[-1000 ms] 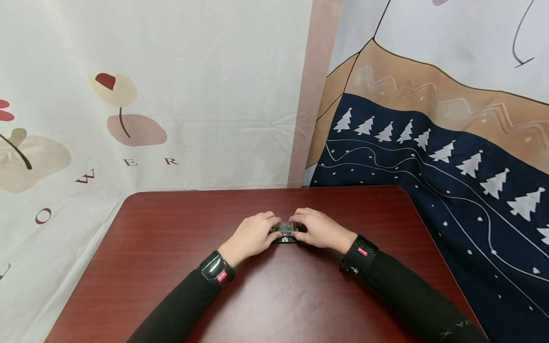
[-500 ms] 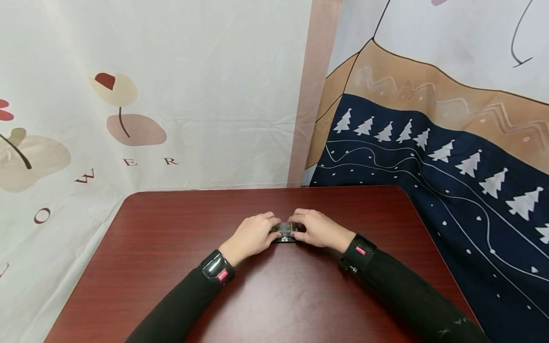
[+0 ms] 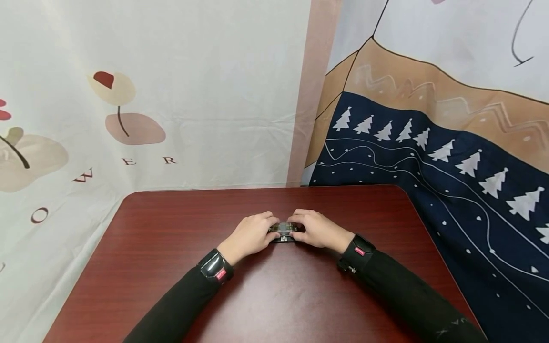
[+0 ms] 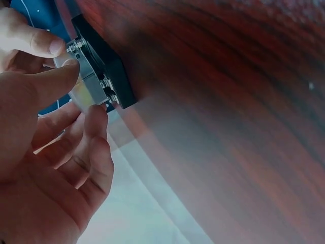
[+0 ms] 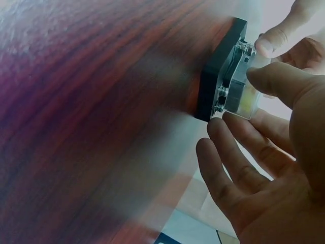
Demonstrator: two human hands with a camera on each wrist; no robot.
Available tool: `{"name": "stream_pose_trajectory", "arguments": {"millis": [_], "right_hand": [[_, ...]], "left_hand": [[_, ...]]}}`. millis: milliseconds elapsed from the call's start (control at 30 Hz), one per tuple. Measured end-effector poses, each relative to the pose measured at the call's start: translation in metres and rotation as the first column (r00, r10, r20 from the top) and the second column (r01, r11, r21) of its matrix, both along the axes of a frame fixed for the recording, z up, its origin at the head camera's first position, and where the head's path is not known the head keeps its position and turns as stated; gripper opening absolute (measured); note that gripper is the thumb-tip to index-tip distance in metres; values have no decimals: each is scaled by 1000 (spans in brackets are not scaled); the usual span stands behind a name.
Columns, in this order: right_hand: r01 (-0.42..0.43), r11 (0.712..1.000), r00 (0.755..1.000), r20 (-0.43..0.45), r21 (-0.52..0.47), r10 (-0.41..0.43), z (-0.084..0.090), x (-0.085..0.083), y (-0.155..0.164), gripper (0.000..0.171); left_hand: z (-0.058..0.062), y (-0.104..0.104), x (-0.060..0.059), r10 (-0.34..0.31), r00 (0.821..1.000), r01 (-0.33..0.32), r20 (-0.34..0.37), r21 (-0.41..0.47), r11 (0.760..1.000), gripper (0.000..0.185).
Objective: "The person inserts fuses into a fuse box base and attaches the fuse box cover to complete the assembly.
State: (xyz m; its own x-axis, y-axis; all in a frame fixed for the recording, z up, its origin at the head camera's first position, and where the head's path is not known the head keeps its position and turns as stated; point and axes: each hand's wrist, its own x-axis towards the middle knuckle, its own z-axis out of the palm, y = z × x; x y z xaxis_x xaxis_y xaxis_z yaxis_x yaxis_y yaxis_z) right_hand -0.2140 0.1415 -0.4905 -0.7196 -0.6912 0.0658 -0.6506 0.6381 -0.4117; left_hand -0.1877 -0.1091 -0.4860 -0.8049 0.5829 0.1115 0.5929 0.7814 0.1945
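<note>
A small device (image 3: 283, 233) with a black base and a clear plastic top held by metal screws sits on the dark red table (image 3: 171, 224), near its middle. My left hand (image 3: 269, 230) pinches its left end: in the left wrist view the thumb (image 4: 53, 81) lies on the clear block (image 4: 84, 90) and the index fingertip (image 4: 96, 114) touches its side. My right hand (image 3: 297, 228) pinches the right end. In the right wrist view the thumb (image 5: 274, 76) presses the clear top (image 5: 242, 94) and the fingers (image 5: 223, 140) curl beneath, beside the black base (image 5: 219, 68).
The table stands against printed cloth backdrops: a pale floral one (image 3: 150, 95) on the left, a navy one with white trees (image 3: 429, 157) on the right. Both forearms in black sleeves carry wrist bands (image 3: 216, 267).
Both hands keep their hold on the device where it sits. Only the head view has shifted a little.
</note>
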Motion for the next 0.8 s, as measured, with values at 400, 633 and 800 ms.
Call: {"name": "stream_pose_trajectory", "arguments": {"millis": [400,633,800], "right_hand": [[37,999,999,15,13,-38,-5,1,10,38],[143,989,989,-17,-39,-144,-6,6,20,28],[235,968,965,-100,-90,-244,-4,8,27,14]], "left_hand": [[-1,3,3,10,999,-11,-51,-14,1000,42],[5,-9,7,57,997,-58,-47,-23,998,37],[12,-19,7,129,985,-126,-112,26,992,13]]}}
